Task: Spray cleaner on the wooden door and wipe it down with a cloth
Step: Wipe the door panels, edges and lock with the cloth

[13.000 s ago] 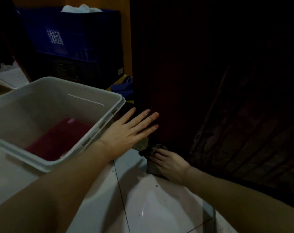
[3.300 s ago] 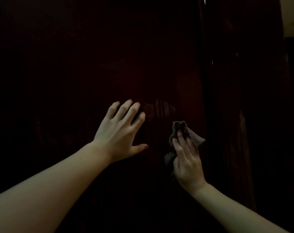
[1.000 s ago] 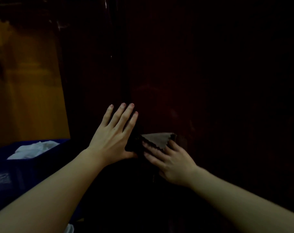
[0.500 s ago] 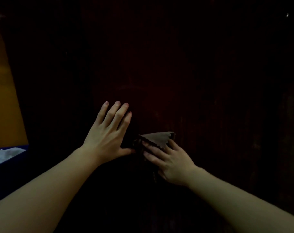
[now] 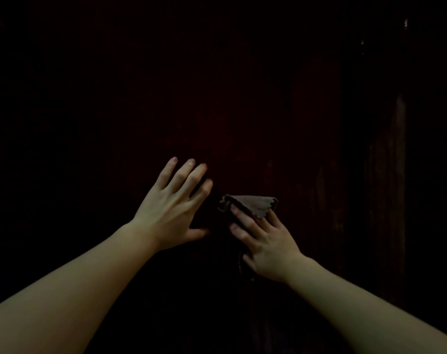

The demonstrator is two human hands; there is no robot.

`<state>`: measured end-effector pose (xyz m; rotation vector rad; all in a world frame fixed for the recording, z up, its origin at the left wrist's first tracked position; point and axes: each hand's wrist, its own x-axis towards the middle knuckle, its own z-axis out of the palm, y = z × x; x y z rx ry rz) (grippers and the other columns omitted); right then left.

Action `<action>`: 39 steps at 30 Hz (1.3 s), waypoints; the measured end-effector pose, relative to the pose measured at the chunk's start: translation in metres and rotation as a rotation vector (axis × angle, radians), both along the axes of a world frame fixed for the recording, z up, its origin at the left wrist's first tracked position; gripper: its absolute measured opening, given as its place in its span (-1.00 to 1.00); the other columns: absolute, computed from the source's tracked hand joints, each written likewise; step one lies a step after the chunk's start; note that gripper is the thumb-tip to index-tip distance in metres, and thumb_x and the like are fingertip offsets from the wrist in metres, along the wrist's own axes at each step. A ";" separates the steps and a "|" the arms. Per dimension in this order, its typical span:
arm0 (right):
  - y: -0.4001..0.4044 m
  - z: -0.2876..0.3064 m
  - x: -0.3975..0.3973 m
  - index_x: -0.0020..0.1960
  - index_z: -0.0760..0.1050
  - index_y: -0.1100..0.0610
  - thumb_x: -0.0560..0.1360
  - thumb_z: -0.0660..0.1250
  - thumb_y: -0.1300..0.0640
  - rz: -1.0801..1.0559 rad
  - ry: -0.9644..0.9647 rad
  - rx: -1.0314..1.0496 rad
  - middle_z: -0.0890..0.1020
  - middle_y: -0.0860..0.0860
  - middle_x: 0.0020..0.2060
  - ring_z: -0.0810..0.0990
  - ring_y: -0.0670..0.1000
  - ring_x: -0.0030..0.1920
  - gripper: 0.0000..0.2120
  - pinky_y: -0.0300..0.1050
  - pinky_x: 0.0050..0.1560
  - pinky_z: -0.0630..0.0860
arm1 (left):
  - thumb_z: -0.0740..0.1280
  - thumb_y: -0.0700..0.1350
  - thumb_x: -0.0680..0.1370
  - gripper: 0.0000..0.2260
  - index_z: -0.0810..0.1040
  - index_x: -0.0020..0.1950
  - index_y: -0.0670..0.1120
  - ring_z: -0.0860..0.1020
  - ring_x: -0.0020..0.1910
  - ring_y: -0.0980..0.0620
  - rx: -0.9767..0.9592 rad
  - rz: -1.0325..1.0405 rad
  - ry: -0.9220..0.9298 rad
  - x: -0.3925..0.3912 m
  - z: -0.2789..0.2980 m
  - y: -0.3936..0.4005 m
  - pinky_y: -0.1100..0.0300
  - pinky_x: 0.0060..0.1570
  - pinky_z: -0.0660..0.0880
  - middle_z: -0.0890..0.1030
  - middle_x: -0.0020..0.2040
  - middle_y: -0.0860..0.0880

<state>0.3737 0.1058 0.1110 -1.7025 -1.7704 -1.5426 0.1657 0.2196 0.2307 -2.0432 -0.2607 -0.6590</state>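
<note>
A very dark wooden door (image 5: 243, 98) fills almost my whole view, its surface a deep reddish brown with faint vertical grain showing toward the right side, where a slightly paler upright band runs down. The light is so low that I cannot make out a handle, a frame or anything around the door. Two bare forearms reach up from the bottom corners toward the middle. The left hand (image 5: 172, 210) lies flat against the wood, fingers straight and a little spread, thumb stretched out toward the right; it holds nothing. Just beside it, nearly touching that thumb, the right hand (image 5: 264, 238) presses a small brownish cloth (image 5: 253, 204) against the door. Its fingers are straight, laid over the fabric and pointing up and to the left, so the cloth is pinned under them, not gripped in a fist. The cloth is folded roughly into a triangle with a zigzag edge, and most of what shows pokes out above the fingertips; a darker strip of it seems to trail below the palm.
</note>
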 end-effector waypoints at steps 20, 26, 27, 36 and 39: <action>-0.048 0.000 0.090 0.34 0.30 0.07 0.37 0.20 0.02 0.036 0.326 0.215 0.22 0.13 0.48 0.28 0.17 0.41 -0.46 0.31 0.35 0.32 | 0.35 0.42 0.28 -0.12 0.37 0.41 -0.14 0.20 0.44 -0.29 0.049 -0.033 0.033 0.101 0.013 -0.047 -0.30 0.40 0.07 0.26 0.44 -0.26; -0.043 0.058 0.107 0.42 0.24 0.08 0.50 0.15 0.01 0.035 0.420 0.354 0.21 0.16 0.52 0.12 0.19 0.53 -0.50 0.24 0.49 0.10 | 0.29 0.46 0.30 -0.13 0.34 0.42 -0.09 0.17 0.45 -0.29 0.079 -0.030 0.043 0.138 0.018 -0.063 -0.30 0.40 0.04 0.24 0.45 -0.24; -0.043 0.047 0.110 0.41 0.25 0.09 0.51 0.16 -0.01 0.035 0.421 0.358 0.22 0.17 0.52 0.13 0.20 0.52 -0.50 0.26 0.47 0.14 | 0.27 0.46 0.30 -0.12 0.32 0.44 -0.09 0.16 0.46 -0.29 0.083 -0.017 0.043 0.142 0.019 -0.066 -0.30 0.40 0.03 0.22 0.46 -0.24; -0.080 -0.025 0.153 0.45 0.21 0.20 0.53 0.29 0.08 0.051 0.428 0.321 0.16 0.23 0.53 0.06 0.25 0.55 -0.45 0.24 0.48 0.16 | 0.13 0.48 0.39 -0.10 0.05 0.56 -0.03 -0.03 0.52 -0.25 0.087 0.035 0.095 0.188 0.027 -0.098 -0.28 0.42 -0.16 0.01 0.56 -0.19; -0.080 0.021 0.159 0.42 0.27 0.21 0.53 0.16 0.08 -0.023 0.455 0.401 0.30 0.23 0.48 0.19 0.20 0.52 -0.51 0.15 0.50 0.15 | 0.08 0.46 0.44 -0.09 -0.20 0.56 -0.04 -0.20 0.53 -0.22 0.113 0.027 0.125 0.204 0.033 -0.105 -0.25 0.42 -0.24 -0.22 0.56 -0.16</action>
